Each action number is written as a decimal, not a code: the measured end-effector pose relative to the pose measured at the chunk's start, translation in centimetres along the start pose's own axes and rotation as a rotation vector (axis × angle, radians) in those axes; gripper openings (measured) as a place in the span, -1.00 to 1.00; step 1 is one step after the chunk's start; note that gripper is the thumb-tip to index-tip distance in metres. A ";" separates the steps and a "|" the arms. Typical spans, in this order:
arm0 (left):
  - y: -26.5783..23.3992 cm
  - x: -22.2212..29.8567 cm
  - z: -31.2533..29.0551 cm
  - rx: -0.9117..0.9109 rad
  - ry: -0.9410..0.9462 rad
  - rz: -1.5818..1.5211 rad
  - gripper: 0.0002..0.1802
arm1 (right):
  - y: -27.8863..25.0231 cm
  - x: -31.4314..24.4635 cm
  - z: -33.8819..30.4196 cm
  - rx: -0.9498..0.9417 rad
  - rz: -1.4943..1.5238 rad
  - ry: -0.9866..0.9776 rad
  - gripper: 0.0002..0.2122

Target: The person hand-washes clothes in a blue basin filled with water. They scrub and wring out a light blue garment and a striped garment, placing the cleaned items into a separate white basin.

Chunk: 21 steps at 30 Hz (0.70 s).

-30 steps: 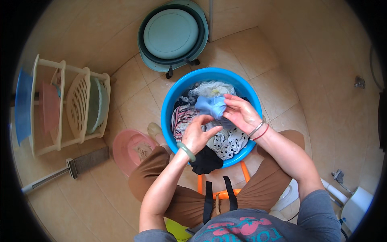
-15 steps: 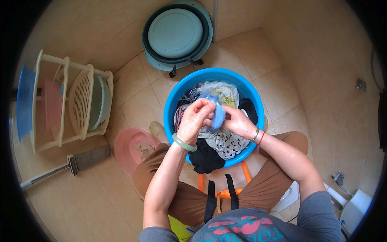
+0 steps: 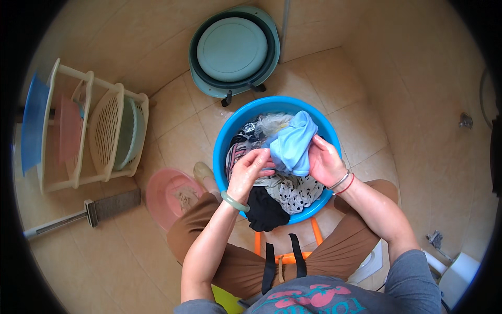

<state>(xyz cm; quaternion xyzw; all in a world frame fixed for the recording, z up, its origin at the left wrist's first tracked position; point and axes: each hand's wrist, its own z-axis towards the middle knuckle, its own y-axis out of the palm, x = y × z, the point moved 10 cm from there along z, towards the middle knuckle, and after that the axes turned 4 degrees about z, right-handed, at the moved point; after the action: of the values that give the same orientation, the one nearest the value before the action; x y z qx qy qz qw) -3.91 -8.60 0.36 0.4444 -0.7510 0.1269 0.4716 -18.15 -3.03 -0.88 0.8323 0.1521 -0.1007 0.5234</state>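
A wet light blue cloth garment (image 3: 294, 145) is spread out between my two hands, above a round blue washtub (image 3: 221, 141). My left hand (image 3: 250, 171) holds its left edge between thumb and fingers. On the other side my right hand (image 3: 328, 162), palm turned up, grips the right edge, some fingers hidden behind the fabric. Below lie a white cloth with black dots (image 3: 295, 194), a striped pink and dark cloth (image 3: 238, 155) and whitish laundry (image 3: 274, 123). A black garment (image 3: 265, 210) hangs over the tub's near rim.
Left of the tub stands a pink basin (image 3: 163, 193) with a beige item inside. A cream rack (image 3: 119, 131) holding basins and a flat mop (image 3: 112, 204) are further left. A folded green basin (image 3: 232, 49) leans on the far wall. Orange stool legs (image 3: 316, 230) show between my knees.
The blue cloth, bunched up between my fingers before, is now opened out wider. My hands have moved apart, the right one turning palm up.
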 end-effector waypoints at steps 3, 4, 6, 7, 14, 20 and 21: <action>0.6 1.2 -0.3 0.010 0.146 0.093 -0.77 | -0.5 0.8 -0.1 0.009 -0.006 0.048 -0.56; 0.3 1.5 -0.1 0.044 0.188 0.098 -0.79 | -0.5 0.9 0.1 0.021 -0.006 0.055 -0.58; -0.5 2.2 -0.1 0.125 0.275 0.033 -0.84 | -1.0 0.2 -0.1 0.079 -0.197 0.057 -0.62; -0.7 2.8 -0.1 0.147 0.291 -0.036 -0.84 | -1.2 -0.3 -0.2 0.115 -0.291 0.050 -0.64; -2.0 0.9 1.1 0.222 0.059 -0.231 -0.75 | 1.6 -2.4 -0.7 0.162 -1.540 -0.183 -0.48; -1.4 1.1 1.4 0.130 0.044 -0.391 -0.72 | 4.8 0.1 -1.8 -0.047 -1.834 -0.471 -0.49; -1.3 1.1 1.4 0.116 0.050 -0.387 -0.70 | 4.8 0.2 -1.5 -0.062 -1.837 -0.481 -0.57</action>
<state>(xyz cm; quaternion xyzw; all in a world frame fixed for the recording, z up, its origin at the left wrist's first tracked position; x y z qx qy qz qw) -3.86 -10.81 0.22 0.6036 -0.6310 0.0881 0.4793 -16.22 -3.59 3.79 0.3298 0.6380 -0.6376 0.2786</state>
